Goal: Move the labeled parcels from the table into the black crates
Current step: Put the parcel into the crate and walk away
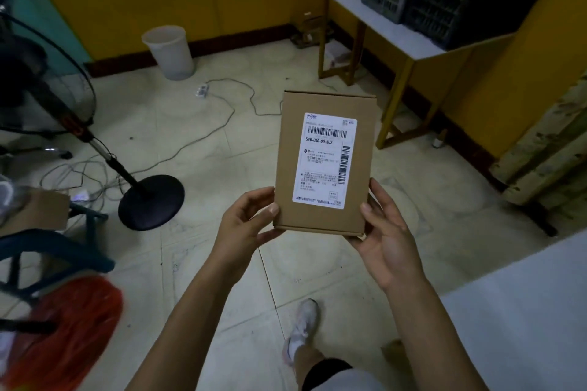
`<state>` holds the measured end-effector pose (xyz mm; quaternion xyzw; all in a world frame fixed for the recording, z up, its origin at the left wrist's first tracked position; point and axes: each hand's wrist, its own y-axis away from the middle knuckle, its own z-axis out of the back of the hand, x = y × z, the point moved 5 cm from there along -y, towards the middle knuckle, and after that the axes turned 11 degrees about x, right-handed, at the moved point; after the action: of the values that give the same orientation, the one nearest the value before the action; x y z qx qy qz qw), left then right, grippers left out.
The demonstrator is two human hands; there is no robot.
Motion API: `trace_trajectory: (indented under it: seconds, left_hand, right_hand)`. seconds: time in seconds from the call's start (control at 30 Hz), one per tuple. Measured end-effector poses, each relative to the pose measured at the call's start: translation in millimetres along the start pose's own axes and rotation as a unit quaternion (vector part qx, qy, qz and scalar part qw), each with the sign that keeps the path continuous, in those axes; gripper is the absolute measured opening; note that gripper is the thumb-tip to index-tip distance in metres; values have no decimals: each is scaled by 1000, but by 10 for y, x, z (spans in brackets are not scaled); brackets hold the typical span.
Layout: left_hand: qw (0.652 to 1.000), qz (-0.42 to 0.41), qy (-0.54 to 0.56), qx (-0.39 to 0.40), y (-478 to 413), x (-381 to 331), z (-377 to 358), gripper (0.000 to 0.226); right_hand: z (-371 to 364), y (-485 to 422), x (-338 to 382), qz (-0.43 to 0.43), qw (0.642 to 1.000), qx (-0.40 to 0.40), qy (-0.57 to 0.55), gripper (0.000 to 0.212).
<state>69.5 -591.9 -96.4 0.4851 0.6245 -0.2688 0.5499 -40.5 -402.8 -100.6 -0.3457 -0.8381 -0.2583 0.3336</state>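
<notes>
A flat brown cardboard parcel (292, 143) with a white shipping label faces up, held over the floor in the middle of the view. My left hand (246, 225) grips its near left corner, thumb on top. My right hand (386, 228) grips its near right corner, thumb on the top face. Two black crates (444, 6) stand on a small white-topped table (413, 41) at the far right; the right crate holds green and pale items.
A standing fan (149, 200) with a black round base is on the left, with cables (222, 124) strewn over the tiled floor. A white bin (170, 52) stands by the yellow wall. An orange mop head (70, 336) lies at lower left, a white table surface (524, 311) at lower right.
</notes>
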Motion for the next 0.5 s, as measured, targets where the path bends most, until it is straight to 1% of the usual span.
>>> trace_trajectory:
  seconds: [0.17, 0.33, 0.5]
  left_hand:
    - [1000, -15, -9, 2, -1149, -491, 132, 25]
    - [1000, -19, 11, 20, -2122, -758, 56, 25]
    - [998, -6, 26, 64, -3188, -835, -73, 26]
  right_hand:
    - [-167, -1192, 399, 8, 1000, 21, 6, 49]
    - [-171, -2020, 830, 33, 999, 6, 9, 48]
    - [18, -2802, 1159, 62, 997, -28, 27, 47]
